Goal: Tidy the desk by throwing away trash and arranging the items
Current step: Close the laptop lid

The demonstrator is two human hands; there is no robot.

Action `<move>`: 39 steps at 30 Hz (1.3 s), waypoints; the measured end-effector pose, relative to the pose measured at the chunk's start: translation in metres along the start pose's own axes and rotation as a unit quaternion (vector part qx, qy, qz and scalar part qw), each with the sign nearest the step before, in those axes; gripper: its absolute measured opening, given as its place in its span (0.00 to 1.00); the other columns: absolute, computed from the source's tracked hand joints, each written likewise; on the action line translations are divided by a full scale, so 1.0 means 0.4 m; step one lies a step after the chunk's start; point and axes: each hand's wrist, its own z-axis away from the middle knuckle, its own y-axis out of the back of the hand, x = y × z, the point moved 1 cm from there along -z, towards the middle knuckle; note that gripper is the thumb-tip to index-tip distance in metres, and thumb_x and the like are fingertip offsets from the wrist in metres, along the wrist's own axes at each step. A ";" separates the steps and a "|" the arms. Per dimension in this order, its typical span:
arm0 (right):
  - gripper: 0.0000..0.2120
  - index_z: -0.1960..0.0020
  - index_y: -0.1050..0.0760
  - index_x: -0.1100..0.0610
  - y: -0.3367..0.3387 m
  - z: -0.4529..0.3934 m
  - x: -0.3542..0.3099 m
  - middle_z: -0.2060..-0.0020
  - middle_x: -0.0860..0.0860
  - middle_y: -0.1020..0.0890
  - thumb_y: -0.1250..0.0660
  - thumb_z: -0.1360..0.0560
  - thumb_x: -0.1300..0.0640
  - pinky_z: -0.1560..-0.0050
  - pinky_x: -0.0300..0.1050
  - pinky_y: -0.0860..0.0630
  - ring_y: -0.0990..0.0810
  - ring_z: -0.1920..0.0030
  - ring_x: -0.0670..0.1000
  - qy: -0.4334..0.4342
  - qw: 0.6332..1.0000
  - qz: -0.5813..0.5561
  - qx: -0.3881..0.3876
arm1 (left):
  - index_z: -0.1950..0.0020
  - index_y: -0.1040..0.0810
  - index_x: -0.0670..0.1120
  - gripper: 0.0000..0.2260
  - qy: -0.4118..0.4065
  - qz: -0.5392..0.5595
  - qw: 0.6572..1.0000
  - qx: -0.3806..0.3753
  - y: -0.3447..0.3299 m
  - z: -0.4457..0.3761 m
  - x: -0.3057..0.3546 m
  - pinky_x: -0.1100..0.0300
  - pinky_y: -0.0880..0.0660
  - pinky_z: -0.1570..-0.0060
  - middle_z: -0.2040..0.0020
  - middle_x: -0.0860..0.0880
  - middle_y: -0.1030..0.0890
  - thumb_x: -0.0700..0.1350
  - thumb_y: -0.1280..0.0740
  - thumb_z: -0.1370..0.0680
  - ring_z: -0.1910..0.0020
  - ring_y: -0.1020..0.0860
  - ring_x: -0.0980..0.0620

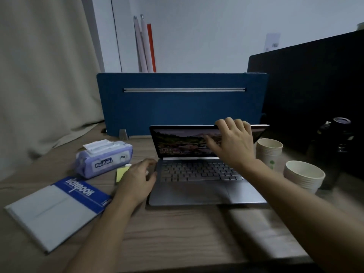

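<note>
A grey laptop (pixel 197 192) sits open in the middle of the wooden desk (pixel 177 233), its screen lit and tilted partly forward. My right hand (pixel 234 144) grips the top edge of the screen, fingers curled over it and thumb on the display. My left hand (pixel 137 180) rests on the laptop's left front corner with relaxed fingers, partly covering a yellow sticky-note pad (pixel 120 173). A purple pack of wet wipes (pixel 103 158) lies left of the laptop. A blue and white notebook (pixel 59 209) lies at the front left.
Two stacks of paper cups (pixel 268 152) (pixel 303 177) stand right of the laptop, with a dark bottle (pixel 338 146) beyond them. A blue divider panel (pixel 181 103) closes the back of the desk and a black partition (pixel 315 91) its right side. A curtain (pixel 43 75) hangs at left.
</note>
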 end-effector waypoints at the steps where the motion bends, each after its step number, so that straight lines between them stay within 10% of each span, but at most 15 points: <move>1: 0.21 0.46 0.27 0.53 0.010 0.022 -0.005 0.55 0.51 0.23 0.41 0.25 0.36 0.45 0.52 0.34 0.27 0.53 0.56 0.000 1.000 -0.001 0.002 | 0.38 0.21 0.48 0.15 -0.001 -0.009 1.000 0.006 0.003 0.010 0.001 0.60 0.32 0.55 0.45 0.46 0.16 0.45 0.30 0.24 0.47 0.19 0.46; 13: 0.21 0.42 0.26 0.52 0.058 0.280 -0.038 0.49 0.51 0.22 0.37 0.27 0.38 0.44 0.52 0.32 0.25 0.50 0.56 0.032 0.997 -0.037 -0.052 | 0.27 0.32 0.54 0.21 0.034 0.097 0.994 0.024 0.049 0.126 0.019 0.55 0.31 0.43 0.33 0.47 0.23 0.58 0.46 0.18 0.35 0.26 0.47; 22: 0.29 0.36 0.32 0.40 0.063 0.325 -0.037 0.35 0.42 0.27 0.51 0.29 0.25 0.37 0.53 0.35 0.29 0.34 0.51 0.005 0.950 -0.088 -0.298 | 0.29 0.27 0.53 0.29 -0.026 0.052 0.997 -0.056 0.038 0.150 0.033 0.61 0.36 0.38 0.30 0.52 0.25 0.66 0.51 0.22 0.32 0.31 0.59; 39: 0.31 0.29 0.36 0.38 -0.071 0.251 -0.004 0.30 0.41 0.30 0.51 0.27 0.27 0.34 0.53 0.37 0.33 0.30 0.50 0.043 0.938 -0.110 -0.325 | 0.29 0.25 0.57 0.20 -0.065 -0.054 0.987 -0.134 -0.059 0.052 0.056 0.55 0.34 0.29 0.26 0.56 0.28 0.60 0.38 0.20 0.26 0.32 0.56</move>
